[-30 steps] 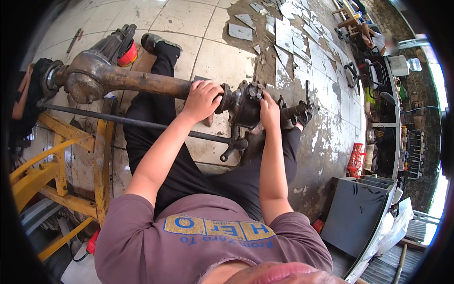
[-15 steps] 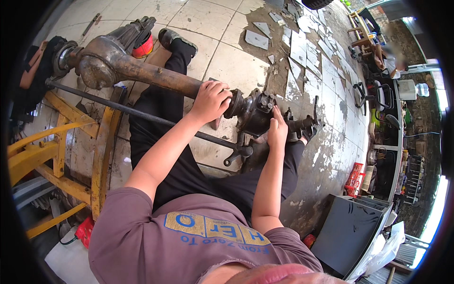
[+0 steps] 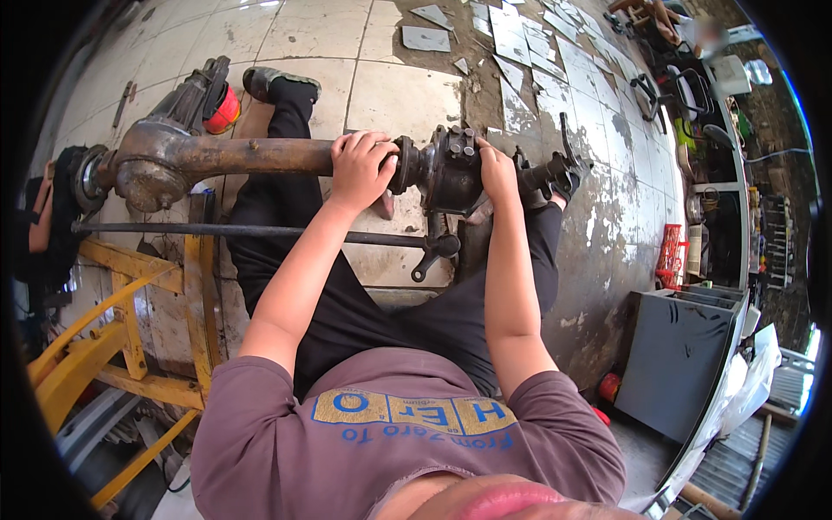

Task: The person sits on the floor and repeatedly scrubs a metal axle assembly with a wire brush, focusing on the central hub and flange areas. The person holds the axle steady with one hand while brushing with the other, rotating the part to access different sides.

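A rusty axle housing [image 3: 247,157] with a bulging differential casing [image 3: 154,165] lies across the view, over my legs' side of the floor. My left hand [image 3: 362,172] rests over the tube near its right end, fingers wrapped round the top. Just right of it is a dark, greasy steering knuckle [image 3: 453,173] with several bolt heads on top. My right hand [image 3: 497,176] holds the knuckle's right side, its fingertips partly hidden behind it. Nearer me, a long tie rod [image 3: 260,230] runs parallel to the tube and ends in a joint below the knuckle.
A yellow metal frame [image 3: 204,303] stands at left. Another person's dark-clothed arm [image 3: 42,217] shows by the axle's far left end. Broken tiles [image 3: 425,39] lie on the floor ahead. A grey cabinet [image 3: 676,360] stands at right, and a red cup-like container [image 3: 224,111] behind the axle.
The view has turned, so the axle now looks more level. My right hand's fingers have gone from stretched along the knuckle to curled over its side. My left hand stays on the tube.
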Tool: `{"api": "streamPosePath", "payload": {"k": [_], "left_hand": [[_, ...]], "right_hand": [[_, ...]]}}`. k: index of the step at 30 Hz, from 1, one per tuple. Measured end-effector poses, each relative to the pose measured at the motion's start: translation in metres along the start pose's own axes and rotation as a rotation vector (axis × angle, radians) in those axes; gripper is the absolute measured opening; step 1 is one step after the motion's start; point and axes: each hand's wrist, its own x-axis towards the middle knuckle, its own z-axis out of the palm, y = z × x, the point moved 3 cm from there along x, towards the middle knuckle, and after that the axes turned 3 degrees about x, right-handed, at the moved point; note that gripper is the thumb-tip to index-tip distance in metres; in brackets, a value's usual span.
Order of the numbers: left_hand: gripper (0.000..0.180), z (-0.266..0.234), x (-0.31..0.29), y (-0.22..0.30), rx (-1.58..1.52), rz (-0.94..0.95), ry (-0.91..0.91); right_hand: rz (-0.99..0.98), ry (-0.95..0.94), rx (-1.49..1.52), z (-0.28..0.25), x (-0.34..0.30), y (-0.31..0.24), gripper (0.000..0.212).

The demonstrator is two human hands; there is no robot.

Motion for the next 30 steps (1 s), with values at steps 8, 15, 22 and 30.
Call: {"api": "streamPosePath", "payload": {"k": [8,15,22,30], "left_hand": [[0.013,0.003,-0.004,0.003,-0.002,0.031,-0.002],[0.017,0.001,-0.011,-0.007,0.007,0.033,-0.026],[0.016,-0.001,-0.001,0.001,0.001,0.005,-0.05],[0.014,0.005,-0.004,0.003,-0.02,0.019,-0.007]], "right_hand": [[-0.18,0.108,-0.128,-0.001,-0.041,0.011,0.058],[-0.183,0.014,-0.299,0.007,-0.047,0.007,0.062],[-0.088,-0.001,-0.134,0.001,0.005,-0.005,0.055],[-0.12,0.052,-0.128,-0.006,-0.037,0.002,0.057]]}}
